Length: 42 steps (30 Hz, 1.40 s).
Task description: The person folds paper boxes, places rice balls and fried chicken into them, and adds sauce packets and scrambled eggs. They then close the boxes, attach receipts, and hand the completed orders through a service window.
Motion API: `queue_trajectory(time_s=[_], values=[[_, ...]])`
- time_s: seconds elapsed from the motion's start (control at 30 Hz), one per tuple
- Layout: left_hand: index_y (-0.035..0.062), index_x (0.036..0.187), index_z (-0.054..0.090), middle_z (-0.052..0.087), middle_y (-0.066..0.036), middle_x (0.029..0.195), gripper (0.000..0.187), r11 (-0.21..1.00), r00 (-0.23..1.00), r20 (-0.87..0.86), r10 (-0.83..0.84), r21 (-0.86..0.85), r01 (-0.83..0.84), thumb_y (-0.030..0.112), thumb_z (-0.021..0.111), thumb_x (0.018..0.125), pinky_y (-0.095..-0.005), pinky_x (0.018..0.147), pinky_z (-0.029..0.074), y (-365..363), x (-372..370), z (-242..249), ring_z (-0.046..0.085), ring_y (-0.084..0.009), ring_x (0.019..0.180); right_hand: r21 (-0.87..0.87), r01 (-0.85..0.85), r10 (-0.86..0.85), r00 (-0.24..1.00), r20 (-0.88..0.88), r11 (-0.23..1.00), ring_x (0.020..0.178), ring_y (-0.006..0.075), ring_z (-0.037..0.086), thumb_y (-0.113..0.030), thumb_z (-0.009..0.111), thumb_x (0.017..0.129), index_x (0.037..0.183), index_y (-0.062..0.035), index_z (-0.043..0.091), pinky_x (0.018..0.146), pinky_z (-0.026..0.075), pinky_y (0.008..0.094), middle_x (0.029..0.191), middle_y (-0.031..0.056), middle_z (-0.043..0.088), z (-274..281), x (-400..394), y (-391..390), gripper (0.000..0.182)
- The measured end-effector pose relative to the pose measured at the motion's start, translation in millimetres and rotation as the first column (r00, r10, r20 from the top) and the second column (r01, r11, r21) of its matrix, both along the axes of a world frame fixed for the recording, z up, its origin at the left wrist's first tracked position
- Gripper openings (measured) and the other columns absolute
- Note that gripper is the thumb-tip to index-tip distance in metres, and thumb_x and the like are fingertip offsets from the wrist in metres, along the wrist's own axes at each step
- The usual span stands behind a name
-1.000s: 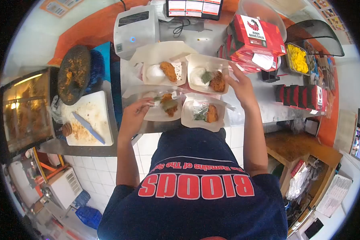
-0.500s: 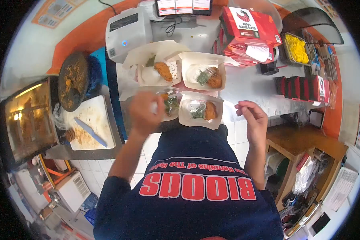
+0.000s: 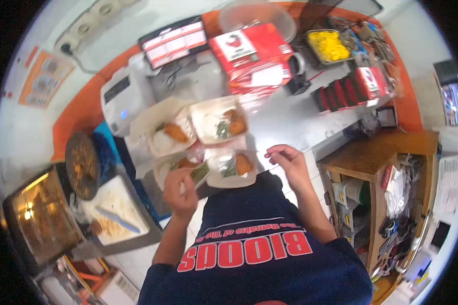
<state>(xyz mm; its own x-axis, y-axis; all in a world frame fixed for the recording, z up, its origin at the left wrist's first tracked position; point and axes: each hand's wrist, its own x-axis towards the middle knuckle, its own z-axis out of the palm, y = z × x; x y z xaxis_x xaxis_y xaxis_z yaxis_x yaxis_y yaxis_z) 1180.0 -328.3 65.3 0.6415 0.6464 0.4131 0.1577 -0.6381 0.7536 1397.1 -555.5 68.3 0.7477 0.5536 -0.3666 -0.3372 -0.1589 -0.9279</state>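
Four open white food boxes stand close together on the counter, among them the back-left box (image 3: pixel 159 151), the back-right box (image 3: pixel 199 118) and the front-right box (image 3: pixel 224 182). Pieces of fried chicken (image 3: pixel 175 133) lie in them beside white portions and green packets (image 3: pixel 230 166). My left hand (image 3: pixel 180 192), slightly blurred, has its fingers curled together at the near side of the front-left box (image 3: pixel 164 172), overlapping it. To the right of the boxes, my right hand (image 3: pixel 289 163) is raised by the counter's front edge, thumb and fingertips pinched; what they hold, if anything, is too small to name.
Red printed boxes (image 3: pixel 254 61) are stacked behind the food boxes, with more folded ones (image 3: pixel 348 91) at right. A white printer (image 3: pixel 130 101) and a screen (image 3: pixel 173 41) stand at the back. A knife (image 3: pixel 117 219) rests on a cutting board (image 3: pixel 130 203) at left.
My view has turned, shifting the counter and boxes left and lower in the picture. My left hand now sits at the near edge of the front-left box; my right hand stays pinched.
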Motion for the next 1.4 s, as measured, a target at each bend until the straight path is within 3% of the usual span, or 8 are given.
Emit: queue_trajectory(time_s=[0.2,0.37,0.63,0.77,1.0,1.07,1.17,1.4], values=[[-0.0033,0.107,0.071,0.065,-0.001,0.080,0.021,0.950,0.995,-0.045,-0.092,-0.304,0.074,0.016,0.066,0.100,-0.0242,0.062,0.046,30,128,145,0.056,-0.0050,0.069,0.069,0.019,-0.019,1.000,0.005,0.997,0.088,0.0103,0.064,-0.006,0.064,0.097,0.110,0.0008,0.072,0.084,0.051,0.0261,0.096,0.0045,0.073,13,20,-50,0.016],[-0.0039,0.115,0.068,0.074,-0.010,0.096,0.028,0.857,0.922,0.195,-0.334,-0.344,0.383,0.020,0.062,0.103,-0.0238,0.064,0.051,71,326,174,0.065,-0.0104,0.071,0.093,0.019,-0.019,1.000,-0.001,0.995,0.098,0.0124,0.066,-0.009,0.065,0.099,0.115,0.0010,0.070,0.089,0.052,0.0269,0.105,0.0068,0.074,32,70,-121,0.020],[0.0022,0.149,0.048,0.063,-0.022,0.136,0.067,0.944,0.879,-0.464,-0.109,0.228,0.237,0.022,0.073,0.091,-0.0417,0.094,0.054,112,521,117,0.064,-0.0367,0.118,0.245,0.230,-0.283,0.935,0.212,0.942,0.093,0.0165,0.068,-0.006,0.067,0.096,0.114,0.0035,0.071,0.085,0.055,0.0318,0.102,0.0100,0.074,53,311,-319,0.021],[0.0033,0.153,0.044,0.062,-0.018,0.135,0.065,0.984,0.855,-0.501,-0.131,0.039,0.174,0.012,0.068,0.093,-0.0389,0.092,0.055,-13,564,195,0.065,-0.0267,0.114,0.088,0.508,-0.495,0.761,0.419,0.857,0.083,0.0138,0.065,-0.010,0.065,0.097,0.108,0.0018,0.072,0.079,0.053,0.0291,0.095,0.0076,0.073,-15,546,-377,0.018],[0.0013,0.151,0.045,0.065,-0.017,0.126,0.062,0.992,0.866,-0.500,-0.013,0.104,0.075,0.007,0.064,0.092,-0.0365,0.100,0.048,-144,563,226,0.063,-0.0222,0.112,-0.095,0.106,0.025,0.526,0.850,0.990,0.094,0.0243,0.071,-0.003,0.063,0.090,0.120,-0.0108,0.073,0.085,0.054,0.0368,0.097,0.0138,0.073,-140,885,-238,0.033],[0.0001,0.150,0.046,0.065,-0.019,0.125,0.063,0.991,0.826,-0.563,0.035,0.123,0.042,0.008,0.064,0.090,-0.0381,0.109,0.041,-175,557,248,0.060,-0.0242,0.119,-0.574,-0.041,0.531,0.440,0.724,0.818,0.115,0.0357,0.064,-0.001,0.060,0.086,0.132,-0.0215,0.069,0.095,0.052,0.0455,0.119,0.0182,0.066,-197,944,-201,0.051],[-0.0001,0.151,0.046,0.066,-0.018,0.124,0.066,0.973,0.805,-0.554,0.209,0.201,-0.115,0.011,0.065,0.088,-0.0389,0.112,0.037,-213,545,274,0.058,-0.0252,0.122,-0.828,0.137,0.740,0.387,0.550,0.544,0.128,0.0439,0.053,-0.001,0.060,0.084,0.141,-0.0321,0.061,0.102,0.049,0.0511,0.140,0.0183,0.050,-173,934,-185,0.064],[0.0095,0.154,0.046,0.066,-0.012,0.116,0.062,0.936,0.775,-0.524,0.352,0.209,-0.284,0.023,0.066,0.096,-0.0370,0.100,0.044,-224,492,274,0.059,-0.0205,0.110,-0.798,0.063,0.738,0.341,0.582,0.600,0.118,0.0428,0.060,-0.014,0.061,0.092,0.127,-0.0244,0.070,0.096,0.053,0.0502,0.126,0.0182,0.057,-187,952,-188,0.037]])
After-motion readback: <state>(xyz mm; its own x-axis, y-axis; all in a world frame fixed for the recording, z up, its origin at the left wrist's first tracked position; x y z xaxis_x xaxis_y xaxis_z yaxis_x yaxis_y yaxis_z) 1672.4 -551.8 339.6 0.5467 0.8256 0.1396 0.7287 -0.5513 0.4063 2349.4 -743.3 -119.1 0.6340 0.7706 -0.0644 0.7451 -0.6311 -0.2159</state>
